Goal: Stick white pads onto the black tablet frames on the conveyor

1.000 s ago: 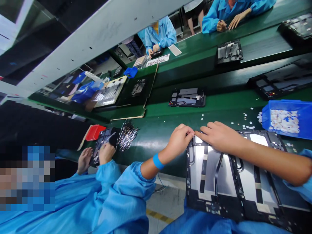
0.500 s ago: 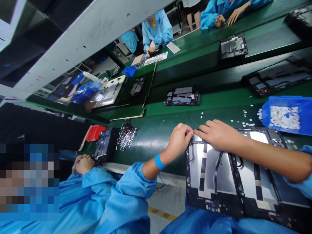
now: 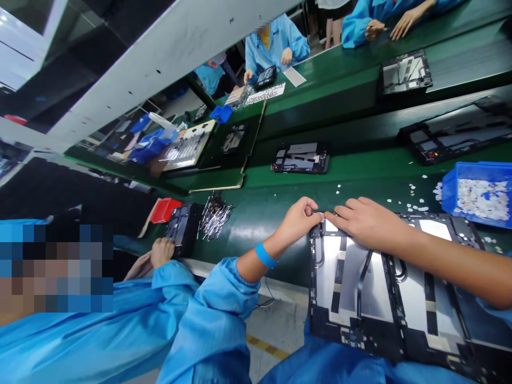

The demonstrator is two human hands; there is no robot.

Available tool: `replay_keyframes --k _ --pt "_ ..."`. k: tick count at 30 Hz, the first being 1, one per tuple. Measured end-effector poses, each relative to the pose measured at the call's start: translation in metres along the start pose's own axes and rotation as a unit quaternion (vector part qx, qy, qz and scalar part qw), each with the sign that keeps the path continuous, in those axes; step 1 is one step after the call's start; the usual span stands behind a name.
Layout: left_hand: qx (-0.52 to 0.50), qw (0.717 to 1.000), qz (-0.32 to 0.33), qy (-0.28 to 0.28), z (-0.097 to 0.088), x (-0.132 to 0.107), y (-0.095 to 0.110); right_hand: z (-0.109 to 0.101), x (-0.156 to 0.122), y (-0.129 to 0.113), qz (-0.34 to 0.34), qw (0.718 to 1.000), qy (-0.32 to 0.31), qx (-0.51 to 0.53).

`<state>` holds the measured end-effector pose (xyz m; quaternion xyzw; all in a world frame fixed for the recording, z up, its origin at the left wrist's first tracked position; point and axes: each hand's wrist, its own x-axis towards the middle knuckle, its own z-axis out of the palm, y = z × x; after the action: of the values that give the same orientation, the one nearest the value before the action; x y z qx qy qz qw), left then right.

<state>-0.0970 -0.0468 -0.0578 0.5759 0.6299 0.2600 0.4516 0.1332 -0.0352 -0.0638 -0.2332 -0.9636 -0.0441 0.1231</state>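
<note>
A large open device chassis (image 3: pixel 384 288) with silver plates, black strips and a black flex cable lies on the green bench in front of me. My left hand (image 3: pixel 298 220), blue band on its wrist, is pinched at the chassis's far left corner on something too small to make out. My right hand (image 3: pixel 366 221) lies over the same corner, fingers together and pressing on the frame edge, fingertips almost touching the left hand.
A blue bin (image 3: pixel 480 193) of small white pieces stands at the right, with loose white bits scattered on the green bench (image 3: pixel 264 205). More chassis (image 3: pixel 301 158) lie on the belt. A co-worker's hand (image 3: pixel 162 250) holds a black unit beside a red tray (image 3: pixel 165 209) and metal parts.
Both my hands stay at the chassis corner, barely shifting. The co-worker at left moved a hand back onto the black unit. The view drifted slightly.
</note>
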Motion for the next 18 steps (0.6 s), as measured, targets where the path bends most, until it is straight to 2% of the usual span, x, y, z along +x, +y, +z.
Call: replay_keyframes --k 2,6,8,11,13,15,18 --pt "-0.013 1.000 -0.018 -0.011 0.001 0.004 0.001 -0.001 0.000 0.000 0.000 1.000 0.000 0.003" --pt "-0.062 0.993 -0.071 -0.068 0.001 0.017 0.004 0.002 -0.001 -0.002 0.007 1.000 -0.004 0.007" --pt "-0.039 0.993 -0.072 -0.080 -0.001 0.022 0.007 0.004 0.000 -0.002 0.010 1.000 -0.005 0.004" --pt "0.041 0.996 -0.033 -0.069 -0.005 0.019 0.012 0.005 0.003 -0.001 0.013 1.000 -0.009 -0.001" --pt "0.099 0.994 0.015 -0.047 -0.009 0.005 0.013 -0.001 -0.001 0.002 0.016 1.000 -0.002 0.005" --pt "0.138 0.989 0.059 0.001 -0.013 -0.020 0.010 -0.010 -0.016 0.004 0.048 0.998 0.025 0.025" --pt "0.130 0.988 0.059 0.060 -0.015 -0.067 -0.004 -0.027 -0.058 -0.004 0.204 0.975 0.042 0.078"
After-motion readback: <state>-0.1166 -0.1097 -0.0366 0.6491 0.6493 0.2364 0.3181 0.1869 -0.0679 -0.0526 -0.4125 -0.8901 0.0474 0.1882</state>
